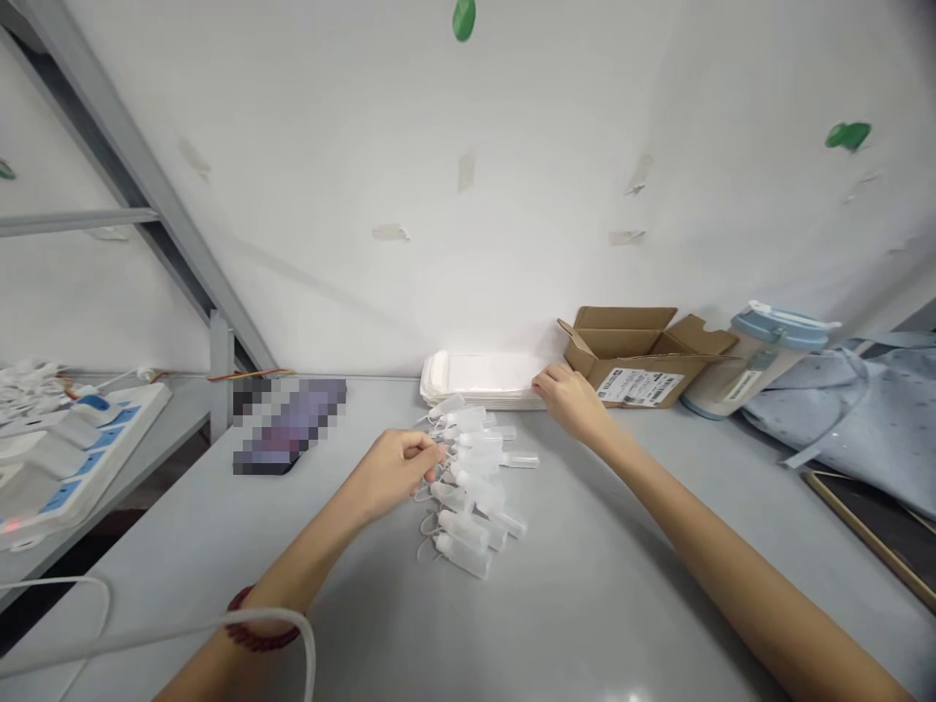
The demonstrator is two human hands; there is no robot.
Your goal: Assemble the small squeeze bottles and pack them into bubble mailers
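Small translucent white bottles [479, 463] with thin loop cords lie in a loose pile on the grey table. At the pile's left edge is my left hand [399, 473], thumb and fingers pinched together by the cords; what is between the fingertips is hidden. Behind the pile, a stack of flat white packets [489, 373] rests against the wall. My right hand [566, 395] is closed at the stack's right end, its fingertips pinching the edge there. How many layers it grips cannot be made out.
An open cardboard box [643, 361] stands right of the stack, beside a blue-lidded jug [760, 361]. Farther right are a light blue bag [855, 400] and a phone [877, 526]. At left are a pixelated item [292, 429], a power strip [88, 458] and a white cable [219, 619].
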